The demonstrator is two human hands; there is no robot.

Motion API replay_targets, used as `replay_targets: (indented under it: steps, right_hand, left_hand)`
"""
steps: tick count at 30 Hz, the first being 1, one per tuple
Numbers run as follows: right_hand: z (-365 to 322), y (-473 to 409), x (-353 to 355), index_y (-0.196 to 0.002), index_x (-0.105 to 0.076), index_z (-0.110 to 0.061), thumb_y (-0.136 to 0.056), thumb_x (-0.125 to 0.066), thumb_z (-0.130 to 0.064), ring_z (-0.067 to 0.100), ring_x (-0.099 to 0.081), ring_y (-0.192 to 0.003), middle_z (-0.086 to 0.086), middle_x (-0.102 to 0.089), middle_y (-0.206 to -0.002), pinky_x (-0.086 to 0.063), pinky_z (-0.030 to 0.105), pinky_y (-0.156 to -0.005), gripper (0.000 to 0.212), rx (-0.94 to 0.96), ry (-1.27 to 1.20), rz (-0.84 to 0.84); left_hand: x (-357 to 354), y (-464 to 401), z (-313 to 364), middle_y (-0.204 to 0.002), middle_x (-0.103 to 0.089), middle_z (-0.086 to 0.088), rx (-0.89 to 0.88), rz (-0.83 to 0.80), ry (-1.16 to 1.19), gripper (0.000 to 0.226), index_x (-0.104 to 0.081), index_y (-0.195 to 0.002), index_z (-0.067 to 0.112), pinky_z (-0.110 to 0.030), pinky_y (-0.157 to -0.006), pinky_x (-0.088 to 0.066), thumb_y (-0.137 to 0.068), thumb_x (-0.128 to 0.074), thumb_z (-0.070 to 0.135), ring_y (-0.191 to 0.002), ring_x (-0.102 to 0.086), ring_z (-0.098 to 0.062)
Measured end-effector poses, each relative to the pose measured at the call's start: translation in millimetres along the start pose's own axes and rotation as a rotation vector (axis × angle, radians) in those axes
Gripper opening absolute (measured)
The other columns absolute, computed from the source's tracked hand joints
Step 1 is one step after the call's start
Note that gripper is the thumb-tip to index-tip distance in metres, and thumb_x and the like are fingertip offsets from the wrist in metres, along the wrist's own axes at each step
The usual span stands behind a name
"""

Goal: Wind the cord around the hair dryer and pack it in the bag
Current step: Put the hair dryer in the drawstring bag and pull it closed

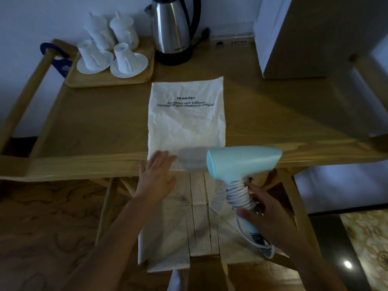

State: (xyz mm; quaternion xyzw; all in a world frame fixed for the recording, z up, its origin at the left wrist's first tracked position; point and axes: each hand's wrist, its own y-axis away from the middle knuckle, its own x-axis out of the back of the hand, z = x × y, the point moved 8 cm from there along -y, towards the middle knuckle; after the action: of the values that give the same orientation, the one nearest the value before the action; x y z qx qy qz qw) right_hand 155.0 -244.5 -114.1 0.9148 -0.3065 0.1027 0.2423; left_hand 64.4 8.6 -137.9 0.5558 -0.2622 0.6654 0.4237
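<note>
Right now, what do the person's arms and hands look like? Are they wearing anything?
Both arms are bare as far as the picture shows: no sleeves, no gloves. The left hand and the right hand show no rings, and no watch or bracelet is visible on either wrist. The light is dim, so tiny details could be missed.

Your bare left hand sits just left of the frame's centre, palm down and flat, its fingers stretched forward and slightly spread, closed on nothing. Its forearm runs back from the wrist toward the lower left of the frame, bare to the edge. Your bare right hand is in the lower right, turned palm inward, thumb and fingers curled around a slim handle. The right wrist bends slightly, and that forearm leaves the frame at the bottom right corner. The two hands are well apart.
</note>
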Motion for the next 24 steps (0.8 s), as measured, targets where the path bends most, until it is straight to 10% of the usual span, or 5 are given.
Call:
replay_targets:
  steps: [8,14,24]
  right_hand:
    - [-11,-2,-54,-0.124,-0.039,-0.042,-0.081,-0.068,-0.024,0.003,-0.057,-0.099,-0.016,-0.058,-0.11,-0.051,0.023,-0.085,0.054,0.047,0.159,-0.15]
    - [-24,-1,-85,-0.112,-0.03,-0.061,-0.08,-0.067,-0.028,0.0,-0.054,-0.104,-0.018,-0.057,-0.115,-0.049,0.017,-0.085,0.059,0.116,0.224,-0.352]
    - [-49,-43,-94,-0.124,-0.052,-0.034,-0.075,-0.068,-0.036,0.004,-0.061,-0.1,-0.01,-0.065,-0.111,-0.052,0.035,-0.09,0.051,0.184,0.201,-0.495]
  left_hand:
    - [17,-2,-14,-0.116,-0.067,-0.008,-0.004,0.211,0.278,0.024,-0.07,-0.104,0.008,-0.041,-0.091,-0.051,-0.08,-0.07,0.01,-0.107,-0.062,-0.026]
    - [34,-12,-32,-0.091,-0.068,0.002,0.254,0.132,0.648,0.022,-0.07,-0.109,0.017,-0.002,-0.052,-0.037,-0.09,-0.06,0.024,-0.066,-0.054,0.005]
    - [57,-9,-17,-0.093,-0.068,0.008,0.148,0.046,0.711,0.022,-0.07,-0.109,0.021,-0.004,-0.064,-0.043,-0.09,-0.059,0.022,-0.079,-0.058,0.008]
